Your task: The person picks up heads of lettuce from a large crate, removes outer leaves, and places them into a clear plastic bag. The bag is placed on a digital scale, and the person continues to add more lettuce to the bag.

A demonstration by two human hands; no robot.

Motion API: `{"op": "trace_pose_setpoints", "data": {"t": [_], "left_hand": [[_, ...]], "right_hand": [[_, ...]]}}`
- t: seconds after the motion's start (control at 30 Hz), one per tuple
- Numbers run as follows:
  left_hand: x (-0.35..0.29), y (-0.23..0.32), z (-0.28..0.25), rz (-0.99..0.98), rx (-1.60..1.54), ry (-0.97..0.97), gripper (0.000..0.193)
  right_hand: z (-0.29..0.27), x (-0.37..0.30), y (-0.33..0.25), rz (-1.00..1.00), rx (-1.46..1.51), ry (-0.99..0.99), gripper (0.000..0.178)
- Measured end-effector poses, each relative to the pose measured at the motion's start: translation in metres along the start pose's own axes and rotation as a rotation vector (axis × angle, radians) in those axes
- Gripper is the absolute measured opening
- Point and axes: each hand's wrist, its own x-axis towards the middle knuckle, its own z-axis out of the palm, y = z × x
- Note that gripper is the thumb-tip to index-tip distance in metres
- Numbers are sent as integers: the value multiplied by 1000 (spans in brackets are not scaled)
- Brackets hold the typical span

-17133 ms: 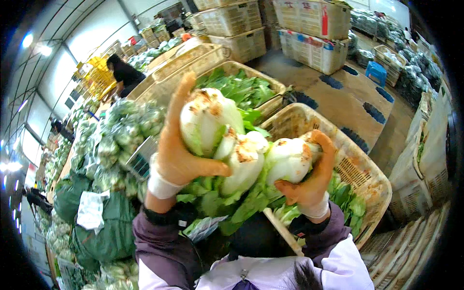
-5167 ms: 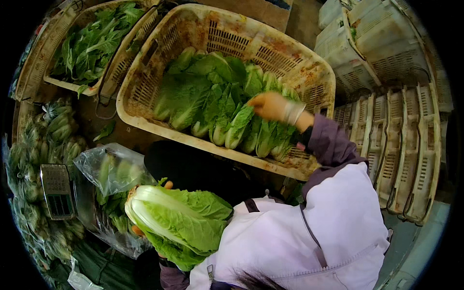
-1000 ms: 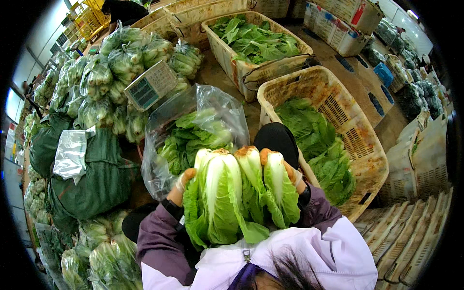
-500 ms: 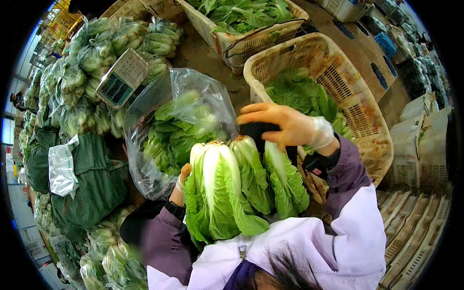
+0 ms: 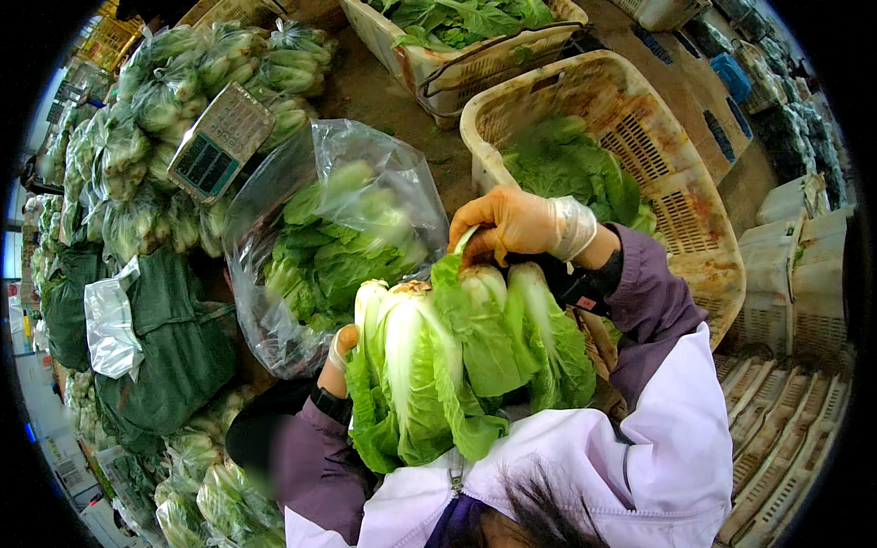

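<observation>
Several Chinese cabbage heads (image 5: 416,365) are bunched in front of my chest, pale cut bases up and green leaves hanging down. My gloved left hand (image 5: 343,345) is at the bunch's left side, thumb up, its other fingers hidden behind the leaves. My right hand (image 5: 512,224), in an orange glove, pinches the stalk end of a loose green leaf (image 5: 457,297). That leaf hangs over the front of the heads, beside the whitest stalk. Just beyond my left hand is a clear plastic bag (image 5: 265,315) with leafy greens (image 5: 333,260) in it.
A worn cream crate (image 5: 681,183) with greens stands at the right; another crate (image 5: 457,78) stands at the far side. A scale (image 5: 219,142) rests against bagged cabbages (image 5: 137,155) at the left. Nearer are a green sack (image 5: 169,352) and white plastic (image 5: 111,324).
My right hand has come down from open, spread fingers to a pinch on a leaf. The leaf now stands up across the front of the bunch. My left hand stays at the side.
</observation>
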Motion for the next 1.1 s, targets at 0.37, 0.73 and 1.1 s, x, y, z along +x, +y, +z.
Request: {"op": "trace_pose_setpoints", "data": {"t": [0.37, 0.73, 1.1], "left_hand": [[16, -3, -29, -76, -84, -132, 77], [15, 2, -28, 70, 424, 65, 58], [-69, -7, -1, 684, -135, -426, 89]], "right_hand": [[-232, 13, -4, -661, 525, 866, 24], [102, -114, 43, 99, -387, 597, 49], [126, -5, -62, -90, -170, 399, 49]]}}
